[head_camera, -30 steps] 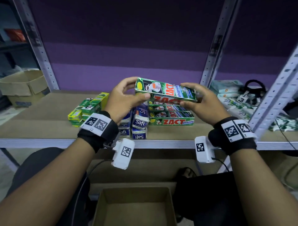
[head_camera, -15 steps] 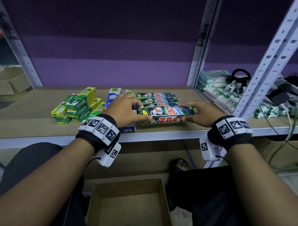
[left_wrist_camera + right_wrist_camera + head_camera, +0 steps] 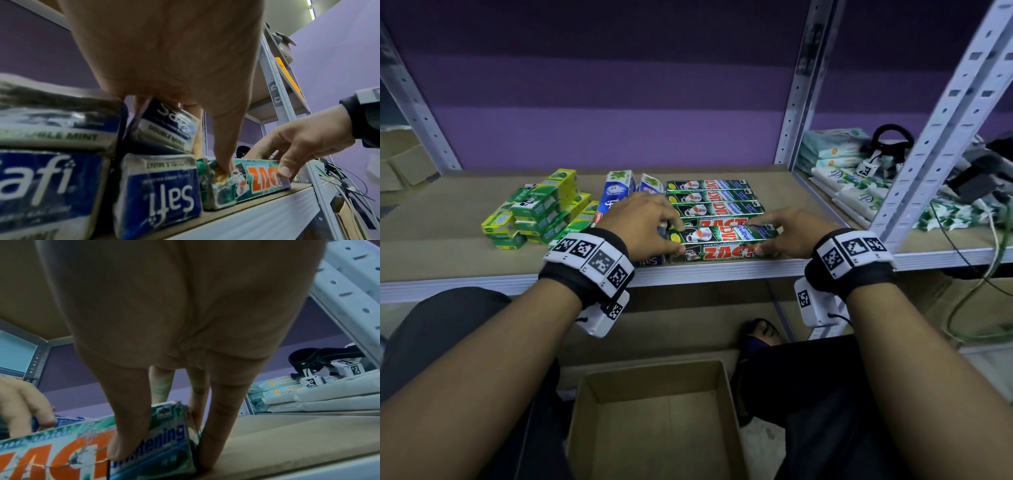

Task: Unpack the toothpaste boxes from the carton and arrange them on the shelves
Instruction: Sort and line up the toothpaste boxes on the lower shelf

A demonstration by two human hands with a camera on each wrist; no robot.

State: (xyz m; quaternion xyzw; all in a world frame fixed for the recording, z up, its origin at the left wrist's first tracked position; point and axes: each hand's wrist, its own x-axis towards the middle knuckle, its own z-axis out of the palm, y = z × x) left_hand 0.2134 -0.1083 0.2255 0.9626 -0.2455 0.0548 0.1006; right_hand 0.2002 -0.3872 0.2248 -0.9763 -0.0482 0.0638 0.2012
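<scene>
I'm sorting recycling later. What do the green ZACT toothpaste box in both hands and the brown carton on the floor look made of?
Green ZACT toothpaste box: thin printed card with a glossy finish; it catches light and shows white creases. Brown carton: plain matt cardboard, probably corrugated, judging by its thick folded flaps.

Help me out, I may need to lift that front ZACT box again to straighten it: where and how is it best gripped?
Probably by its two short ends, one hand from each side. The ZACT box is long and slim and lies flat atop another at the shelf edge; left hand and right hand already pinch its ends.
</scene>
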